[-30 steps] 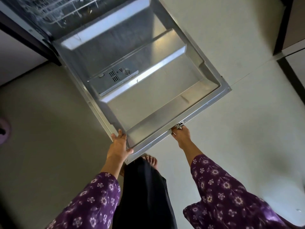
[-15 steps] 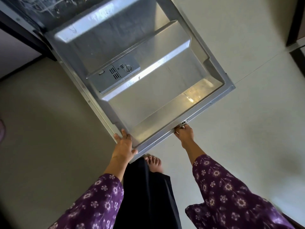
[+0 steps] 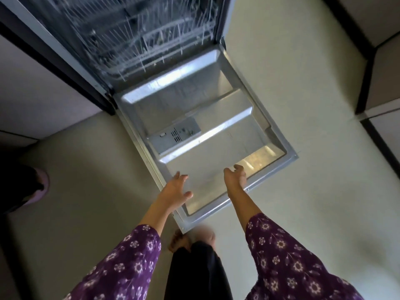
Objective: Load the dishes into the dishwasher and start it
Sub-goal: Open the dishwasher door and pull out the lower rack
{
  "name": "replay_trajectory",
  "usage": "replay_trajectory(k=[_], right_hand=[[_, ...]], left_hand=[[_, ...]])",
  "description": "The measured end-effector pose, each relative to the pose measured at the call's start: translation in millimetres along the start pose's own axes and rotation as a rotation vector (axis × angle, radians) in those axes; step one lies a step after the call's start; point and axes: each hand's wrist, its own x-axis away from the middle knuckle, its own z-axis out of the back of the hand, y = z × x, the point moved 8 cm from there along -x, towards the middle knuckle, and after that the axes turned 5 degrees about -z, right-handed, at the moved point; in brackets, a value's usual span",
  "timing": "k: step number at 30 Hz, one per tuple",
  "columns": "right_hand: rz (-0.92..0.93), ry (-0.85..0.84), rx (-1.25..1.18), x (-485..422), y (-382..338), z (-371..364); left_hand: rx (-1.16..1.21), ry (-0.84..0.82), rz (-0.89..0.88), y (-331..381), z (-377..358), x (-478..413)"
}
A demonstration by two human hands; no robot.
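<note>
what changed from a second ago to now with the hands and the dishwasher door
Both hands let go of the front edge of the door: the left hand and the right hand now hover open above its inner panel. The door has swung further down, open. The rack stays pushed inside, and the detergent dispenser looks unchanged.

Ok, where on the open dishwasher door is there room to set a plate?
Bare: the door panel between rack and dispenser, and the corner right of the right hand. The left hand and right hand crowd the near panel; the rack is all tines.

Room above door (image 3: 207, 161), rack tines (image 3: 138, 40) beyond
</note>
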Motion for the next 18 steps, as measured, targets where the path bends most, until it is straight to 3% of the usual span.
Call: replay_trajectory(k=[9, 13, 18], right_hand=[[0.321, -0.320, -0.194, 110, -251, -33], [0.325, -0.491, -0.360, 141, -337, -52], [0.315, -0.586, -0.426, 159, -424, -81]], left_hand=[[0.162, 0.352, -0.056, 56, 204, 27], [0.364, 0.534, -0.079, 69, 286, 29], [0.660, 0.674, -0.050, 76, 370, 10]])
